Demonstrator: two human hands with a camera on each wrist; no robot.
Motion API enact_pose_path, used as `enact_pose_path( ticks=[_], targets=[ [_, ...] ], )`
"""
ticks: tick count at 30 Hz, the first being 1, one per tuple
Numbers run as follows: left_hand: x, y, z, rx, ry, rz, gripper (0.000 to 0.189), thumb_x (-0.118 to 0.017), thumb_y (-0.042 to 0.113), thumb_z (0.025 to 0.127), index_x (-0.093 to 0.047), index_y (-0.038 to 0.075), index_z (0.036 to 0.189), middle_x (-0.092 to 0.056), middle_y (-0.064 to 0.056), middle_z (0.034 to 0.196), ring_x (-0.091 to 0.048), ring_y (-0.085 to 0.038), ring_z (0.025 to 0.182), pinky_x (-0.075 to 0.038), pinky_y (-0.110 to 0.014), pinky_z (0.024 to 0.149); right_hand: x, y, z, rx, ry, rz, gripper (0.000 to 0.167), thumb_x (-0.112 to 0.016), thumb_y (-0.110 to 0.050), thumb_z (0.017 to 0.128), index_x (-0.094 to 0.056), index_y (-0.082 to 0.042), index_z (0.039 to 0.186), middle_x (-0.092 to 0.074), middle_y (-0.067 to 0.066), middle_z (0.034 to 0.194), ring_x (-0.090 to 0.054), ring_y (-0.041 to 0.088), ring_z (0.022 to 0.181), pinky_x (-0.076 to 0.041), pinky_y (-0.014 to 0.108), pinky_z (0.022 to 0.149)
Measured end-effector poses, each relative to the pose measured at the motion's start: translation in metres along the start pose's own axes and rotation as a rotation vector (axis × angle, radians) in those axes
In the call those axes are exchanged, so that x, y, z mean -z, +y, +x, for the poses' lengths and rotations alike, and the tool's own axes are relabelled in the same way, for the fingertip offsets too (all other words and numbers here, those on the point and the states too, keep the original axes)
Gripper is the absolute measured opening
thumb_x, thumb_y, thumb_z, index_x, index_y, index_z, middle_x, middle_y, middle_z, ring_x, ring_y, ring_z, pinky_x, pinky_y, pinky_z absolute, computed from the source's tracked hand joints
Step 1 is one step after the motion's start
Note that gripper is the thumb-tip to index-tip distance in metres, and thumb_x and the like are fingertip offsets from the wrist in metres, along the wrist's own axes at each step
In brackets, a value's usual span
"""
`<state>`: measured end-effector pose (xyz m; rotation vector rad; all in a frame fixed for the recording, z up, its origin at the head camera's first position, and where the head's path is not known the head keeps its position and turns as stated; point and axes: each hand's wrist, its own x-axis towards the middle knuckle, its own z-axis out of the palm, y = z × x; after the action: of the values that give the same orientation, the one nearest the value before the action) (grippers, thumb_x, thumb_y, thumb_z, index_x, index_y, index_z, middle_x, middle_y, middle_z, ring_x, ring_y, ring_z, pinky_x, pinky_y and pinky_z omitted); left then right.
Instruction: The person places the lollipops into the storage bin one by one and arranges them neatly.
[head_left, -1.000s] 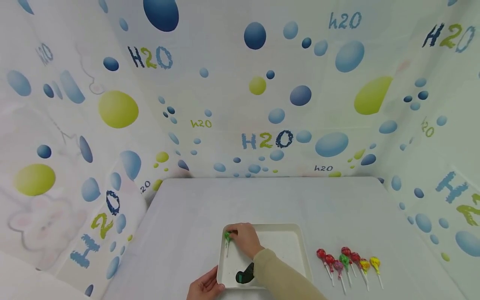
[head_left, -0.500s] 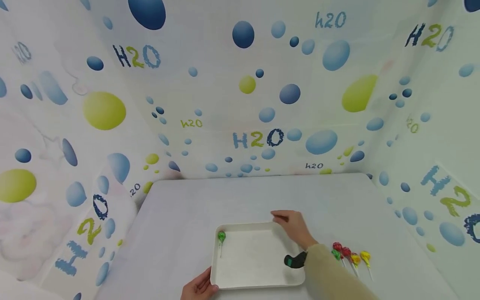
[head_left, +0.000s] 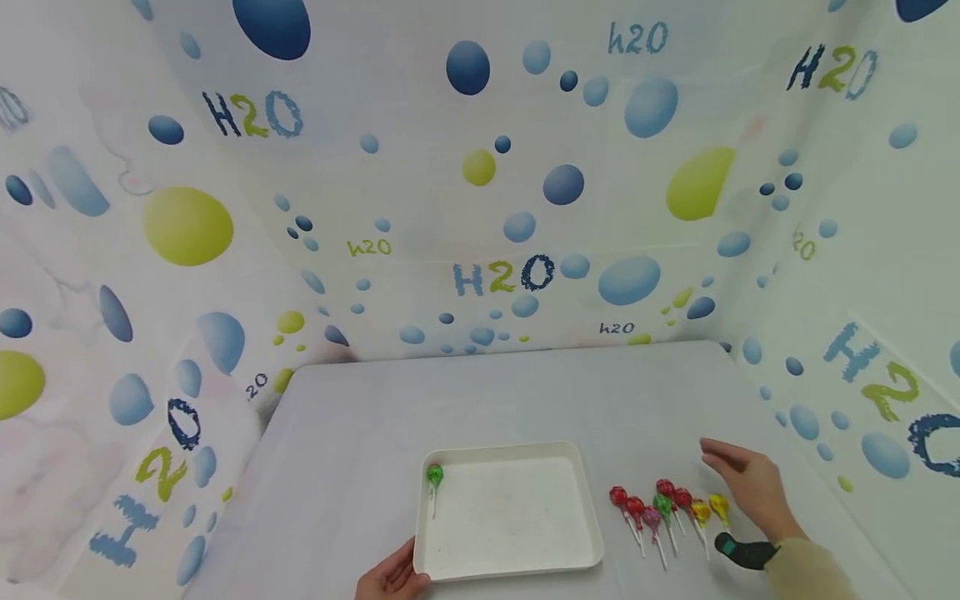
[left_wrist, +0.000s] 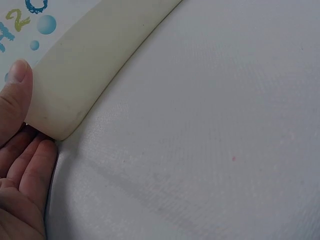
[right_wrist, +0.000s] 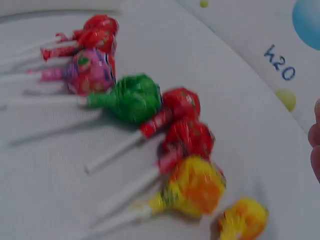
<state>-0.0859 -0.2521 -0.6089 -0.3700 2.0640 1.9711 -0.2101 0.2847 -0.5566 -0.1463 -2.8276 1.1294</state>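
My left hand [head_left: 392, 575] grips the near left corner of a white tray [head_left: 517, 512]. In the left wrist view its thumb [left_wrist: 19, 82] lies over the tray wall [left_wrist: 92, 65], the other fingers under it. One green lollipop [head_left: 435, 475] lies inside the tray at the far left, stick toward me. My right hand [head_left: 752, 487] holds nothing and hovers just right of a row of lollipops, fingers extended, nearest the end yellow lollipop [head_left: 719, 505]. The row also has red lollipops [head_left: 618, 497], a pink-purple lollipop [right_wrist: 90, 71], a green lollipop [right_wrist: 137, 99] and another yellow lollipop [right_wrist: 197, 185].
The lollipop row lies right of the tray on a white-covered table [head_left: 360, 433], sticks pointing toward me. A black wrist strap with a camera [head_left: 742, 552] sits on my right wrist. Printed curtains [head_left: 495, 167] with bubbles and H2O lettering enclose the table's back and sides.
My right hand let go of the green lollipop in the tray's far left corner, then swept right across the tray to beyond the lollipop row. My left hand stays at the tray corner.
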Motion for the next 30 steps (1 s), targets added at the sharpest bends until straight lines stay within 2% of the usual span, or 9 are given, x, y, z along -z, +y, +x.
enact_pose_path(
  ticks=[4, 5, 9, 14, 18, 24, 30],
  targets=[
    [0.002, 0.0, 0.0, 0.018, 0.002, -0.01, 0.1, -0.086, 0.033, 0.084, -0.031, -0.021, 0.148, -0.042, -0.039, 0.149, -0.054, -0.045, 0.134, -0.063, -0.033, 0.095, 0.015, 0.02, -0.01, -0.046, -0.046, -0.054, 0.036, -0.066, -0.017, 0.102, -0.066, 0.004, 0.131, -0.068, 0.027, 0.129, -0.062, 0.047, 0.122, -0.061, 0.05, 0.094],
    [0.002, 0.001, 0.0, 0.019, 0.004, -0.015, 0.1, -0.087, 0.032, 0.084, -0.031, -0.021, 0.148, -0.042, -0.039, 0.149, -0.054, -0.045, 0.134, -0.063, -0.033, 0.095, 0.017, 0.024, -0.012, -0.056, -0.068, -0.06, 0.037, -0.066, -0.017, 0.101, -0.066, 0.004, 0.132, -0.067, 0.027, 0.13, -0.061, 0.048, 0.124, -0.061, 0.052, 0.095],
    [0.002, 0.001, 0.0, 0.016, 0.015, -0.027, 0.099, -0.087, 0.028, 0.083, -0.031, -0.021, 0.148, -0.043, -0.04, 0.148, -0.056, -0.044, 0.132, -0.063, -0.033, 0.094, 0.019, 0.032, -0.02, -0.073, -0.156, -0.077, 0.039, -0.068, -0.017, 0.1, -0.065, 0.005, 0.132, -0.067, 0.028, 0.131, -0.059, 0.049, 0.126, -0.061, 0.053, 0.096],
    [0.001, 0.0, 0.0, 0.025, 0.009, -0.057, 0.098, -0.087, 0.023, 0.083, -0.03, -0.021, 0.148, -0.042, -0.039, 0.149, -0.057, -0.043, 0.132, -0.063, -0.034, 0.095, 0.014, 0.038, -0.025, -0.079, -0.208, -0.108, 0.043, -0.071, -0.023, 0.098, -0.066, 0.003, 0.132, -0.067, 0.026, 0.131, -0.057, 0.051, 0.127, -0.056, 0.061, 0.101],
    [0.001, -0.002, 0.001, 0.032, 0.006, -0.086, 0.097, -0.087, 0.022, 0.083, -0.029, -0.021, 0.149, -0.043, -0.039, 0.149, -0.058, -0.041, 0.132, -0.062, -0.033, 0.096, 0.011, 0.04, -0.024, -0.088, -0.228, -0.138, 0.044, -0.072, -0.027, 0.097, -0.067, 0.002, 0.131, -0.067, 0.026, 0.131, -0.056, 0.051, 0.127, -0.055, 0.064, 0.101],
    [0.001, -0.003, 0.001, 0.029, -0.001, -0.101, 0.097, -0.087, 0.022, 0.083, -0.03, -0.02, 0.149, -0.045, -0.037, 0.149, -0.06, -0.037, 0.131, -0.062, -0.033, 0.096, 0.009, 0.037, -0.023, -0.057, -0.228, -0.177, 0.04, -0.073, -0.026, 0.096, -0.07, 0.001, 0.126, -0.069, 0.027, 0.127, -0.058, 0.051, 0.124, -0.056, 0.064, 0.099],
    [0.001, -0.002, 0.001, 0.015, 0.006, -0.06, 0.097, -0.087, 0.025, 0.083, -0.031, -0.02, 0.149, -0.044, -0.038, 0.148, -0.057, -0.042, 0.132, -0.063, -0.033, 0.096, 0.009, 0.037, -0.022, -0.046, -0.225, -0.199, 0.037, -0.072, -0.024, 0.096, -0.072, 0.0, 0.124, -0.071, 0.026, 0.124, -0.059, 0.051, 0.122, -0.056, 0.063, 0.097]
  ],
)
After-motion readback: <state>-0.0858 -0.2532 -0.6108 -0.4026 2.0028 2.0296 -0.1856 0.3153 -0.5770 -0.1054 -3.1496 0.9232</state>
